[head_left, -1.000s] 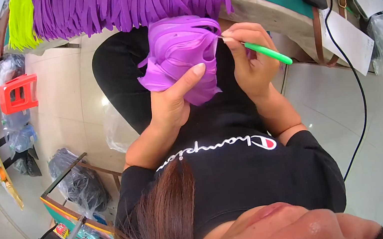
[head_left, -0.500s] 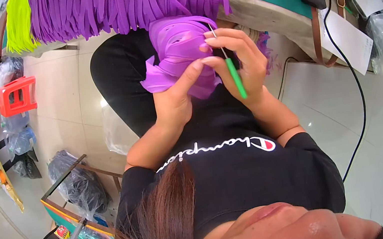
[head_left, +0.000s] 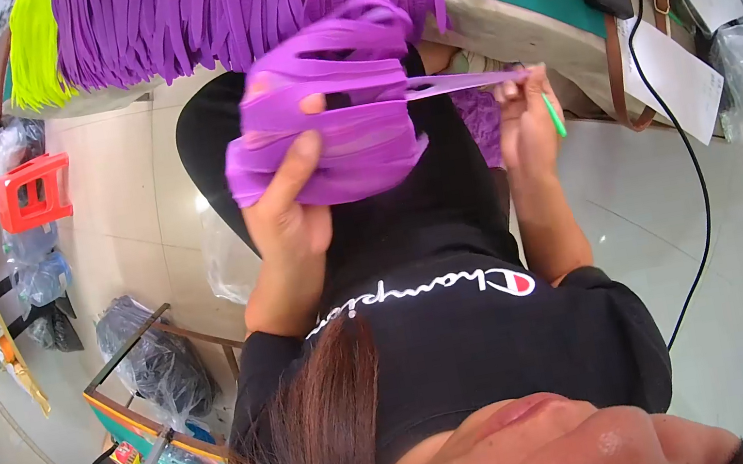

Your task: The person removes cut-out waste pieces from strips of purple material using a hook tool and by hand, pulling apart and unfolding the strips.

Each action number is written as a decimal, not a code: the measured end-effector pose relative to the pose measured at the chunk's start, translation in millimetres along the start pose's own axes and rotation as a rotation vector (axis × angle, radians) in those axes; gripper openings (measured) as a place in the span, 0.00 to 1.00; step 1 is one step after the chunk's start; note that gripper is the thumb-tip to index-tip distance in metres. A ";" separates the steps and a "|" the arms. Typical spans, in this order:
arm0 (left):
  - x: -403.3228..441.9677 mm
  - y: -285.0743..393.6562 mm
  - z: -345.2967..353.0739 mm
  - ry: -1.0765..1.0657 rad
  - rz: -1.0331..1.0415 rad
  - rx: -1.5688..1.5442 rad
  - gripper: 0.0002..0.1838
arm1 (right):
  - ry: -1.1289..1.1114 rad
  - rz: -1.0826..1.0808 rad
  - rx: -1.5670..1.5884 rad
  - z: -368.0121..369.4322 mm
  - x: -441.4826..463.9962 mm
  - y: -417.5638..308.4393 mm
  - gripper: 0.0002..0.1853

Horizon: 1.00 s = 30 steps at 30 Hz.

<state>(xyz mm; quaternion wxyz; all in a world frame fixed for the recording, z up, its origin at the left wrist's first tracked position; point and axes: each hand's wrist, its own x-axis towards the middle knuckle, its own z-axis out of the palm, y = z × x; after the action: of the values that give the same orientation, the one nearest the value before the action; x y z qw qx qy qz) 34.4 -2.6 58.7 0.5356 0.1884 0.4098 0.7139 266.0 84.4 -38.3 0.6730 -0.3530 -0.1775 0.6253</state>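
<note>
Left hand (head_left: pixel 291 208) grips purple bundle (head_left: pixel 359 144); right hand (head_left: pixel 526 120), drawn farther away, pinches stretched strip (head_left: pixel 474 80).

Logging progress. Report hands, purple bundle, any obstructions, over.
Left hand gripping purple strip bundle. Right hand holding stretched purple strand and green-handled tool. Nothing visibly in the way.

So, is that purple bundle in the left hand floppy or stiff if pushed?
The purple bundle would probably give and flop, as its thin bands curve and gape apart. It may be light for its size, given those open gaps.
</note>
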 end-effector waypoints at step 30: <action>9.9 -10.1 -31.8 0.206 -0.227 -0.224 0.20 | -0.723 -0.086 -0.771 29.0 3.5 -28.0 0.03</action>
<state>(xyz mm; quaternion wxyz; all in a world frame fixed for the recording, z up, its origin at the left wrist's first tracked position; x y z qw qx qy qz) 14.6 -4.8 30.3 0.5858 0.0060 0.3989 0.7055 266.8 96.0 0.5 0.4150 -0.3293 -0.6296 0.5683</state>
